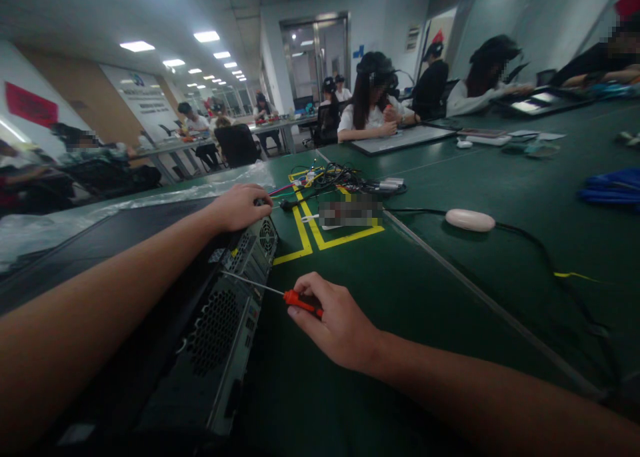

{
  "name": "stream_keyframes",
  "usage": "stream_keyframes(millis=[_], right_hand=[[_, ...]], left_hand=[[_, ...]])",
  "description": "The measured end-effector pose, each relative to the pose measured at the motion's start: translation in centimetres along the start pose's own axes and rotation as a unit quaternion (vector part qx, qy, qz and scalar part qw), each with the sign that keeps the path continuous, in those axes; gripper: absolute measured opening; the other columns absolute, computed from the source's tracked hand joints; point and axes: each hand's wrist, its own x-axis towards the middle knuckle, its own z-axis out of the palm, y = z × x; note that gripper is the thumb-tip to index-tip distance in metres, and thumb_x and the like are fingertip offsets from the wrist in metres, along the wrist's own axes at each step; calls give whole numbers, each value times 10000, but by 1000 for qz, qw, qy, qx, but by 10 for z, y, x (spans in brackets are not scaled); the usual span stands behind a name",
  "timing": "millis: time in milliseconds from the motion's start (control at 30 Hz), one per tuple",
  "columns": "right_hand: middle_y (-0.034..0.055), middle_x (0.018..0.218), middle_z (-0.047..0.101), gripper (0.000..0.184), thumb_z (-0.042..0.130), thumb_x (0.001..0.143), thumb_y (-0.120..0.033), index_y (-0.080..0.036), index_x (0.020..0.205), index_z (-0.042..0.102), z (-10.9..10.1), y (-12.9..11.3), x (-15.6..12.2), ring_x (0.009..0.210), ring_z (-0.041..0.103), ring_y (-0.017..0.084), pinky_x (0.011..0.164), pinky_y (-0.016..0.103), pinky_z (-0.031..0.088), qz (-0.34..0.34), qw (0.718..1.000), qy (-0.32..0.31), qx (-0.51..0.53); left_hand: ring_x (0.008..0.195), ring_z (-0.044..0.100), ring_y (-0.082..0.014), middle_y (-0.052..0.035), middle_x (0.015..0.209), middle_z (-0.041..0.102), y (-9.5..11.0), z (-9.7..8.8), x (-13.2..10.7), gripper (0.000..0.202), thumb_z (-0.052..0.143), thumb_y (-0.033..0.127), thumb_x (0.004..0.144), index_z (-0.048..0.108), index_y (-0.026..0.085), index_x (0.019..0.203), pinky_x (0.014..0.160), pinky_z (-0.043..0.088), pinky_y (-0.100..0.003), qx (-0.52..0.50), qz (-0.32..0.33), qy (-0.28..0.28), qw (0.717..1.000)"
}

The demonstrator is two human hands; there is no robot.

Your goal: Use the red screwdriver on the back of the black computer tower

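Observation:
A black computer tower case (pixel 165 350) lies on its side at the left, its rear panel with vents and ports facing right. My left hand (pixel 243 207) grips the far corner of the case, fingers curled, with the forearm stretched across the top. Between the thumb and fingers of my right hand (pixel 340 320) is a screwdriver (pixel 300 301) with an orange-red and black handle. Its long thin shaft points left, and the tip is at the upper edge of the rear panel, above the honeycomb vent. Whether it sits in a screw is too small to see.
Beyond the case, tangled cables (pixel 340 177) lie by yellow tape marks (pixel 350 236). A pale oval device (pixel 470 220) on a black cord is at right, with blue material (pixel 610 187) farther over. Clear plastic sheeting (pixel 30 234) lies left. Several people sit across the green table.

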Motion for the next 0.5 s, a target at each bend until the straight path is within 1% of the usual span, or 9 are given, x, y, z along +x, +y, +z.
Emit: stream_keyframes(millis=[133, 233, 400, 500], right_hand=[[19, 924, 670, 99, 671, 978, -217, -208, 1039, 594, -1, -2, -1, 808, 627, 184, 793, 342, 494, 7, 1000, -4, 1], [19, 926, 676, 88, 667, 985, -228, -205, 1041, 603, -2, -3, 0, 822, 641, 187, 786, 337, 487, 7, 1000, -5, 3], [25, 930, 677, 66, 652, 995, -244, -196, 1033, 629, -2, -3, 2, 840, 642, 188, 767, 324, 468, 3, 1000, -8, 1], [26, 918, 674, 76, 638, 1005, -262, -190, 1030, 642, -3, -4, 1, 831, 639, 188, 754, 321, 458, 1, 1000, -9, 0]], left_hand=[[1290, 653, -349, -168, 1312, 744, 1, 0, 0, 516, 437, 450, 890, 805, 153, 1097, 1177, 461, -468, 6, -1, -4, 1000], [1300, 648, -348, -164, 1319, 743, 0, 0, 0, 513, 438, 456, 890, 804, 161, 1096, 1180, 461, -476, 7, -1, -2, 1000], [1297, 649, -348, -184, 1314, 739, -1, 1, 1, 530, 427, 471, 896, 801, 148, 1088, 1186, 455, -479, 5, 12, -5, 1000], [1313, 641, -354, -188, 1323, 736, 0, 1, 1, 533, 428, 462, 893, 803, 139, 1093, 1195, 447, -476, 3, 6, -5, 1000]])
